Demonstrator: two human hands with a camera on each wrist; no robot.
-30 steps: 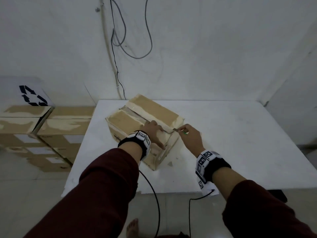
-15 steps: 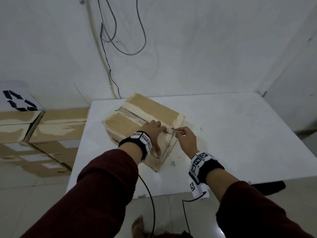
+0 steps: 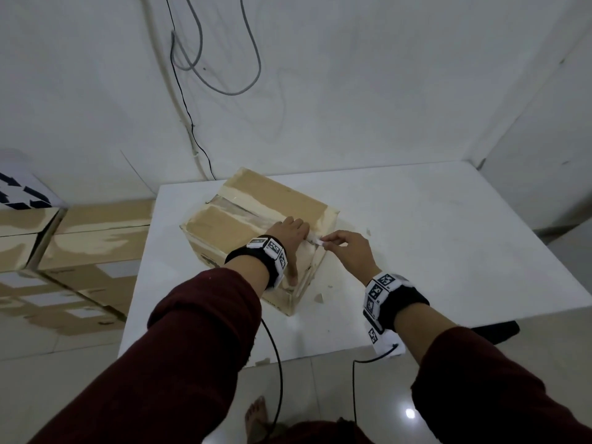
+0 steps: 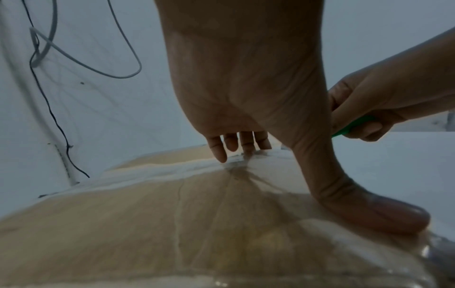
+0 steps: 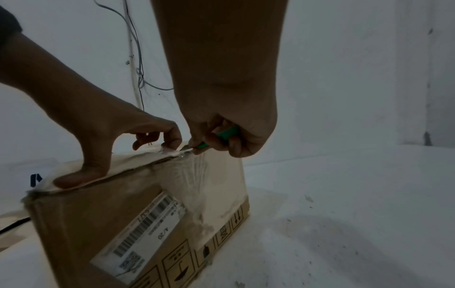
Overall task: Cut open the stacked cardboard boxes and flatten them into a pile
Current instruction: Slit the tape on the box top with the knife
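A white worktop (image 3: 416,251) stands in the corner of a pale room, cables hanging down the wall behind it. On the worktop, toward its left rear corner and turned at an angle to the edges, sits one cardboard box (image 3: 230,225), closed, with a strip of clear tape (image 3: 243,208) running along its top seam and down the end face nearest the person.

The left hand (image 3: 288,238) rests on the box top, fingers spread and fairly straight along the seam, thumb (image 5: 74,179) pressed on the near top edge, steadying the box without grasping it. The right hand (image 3: 349,251) has its grip curled round a green-handled cutter (image 5: 221,136), whose blade tip meets the tape right where the seam reaches the end edge; the tape below it is stretched and wrinkled.

By the look of it the cut is only starting: the flaps lie shut and most of the taped seam appears whole. Slitting the seam, opening the flaps and flattening this box all remain.

Off the worktop's left edge, more taped boxes (image 3: 80,251) stand stacked and unopened, so the bulk of the task is judged still ahead. No flattened pile shows anywhere.
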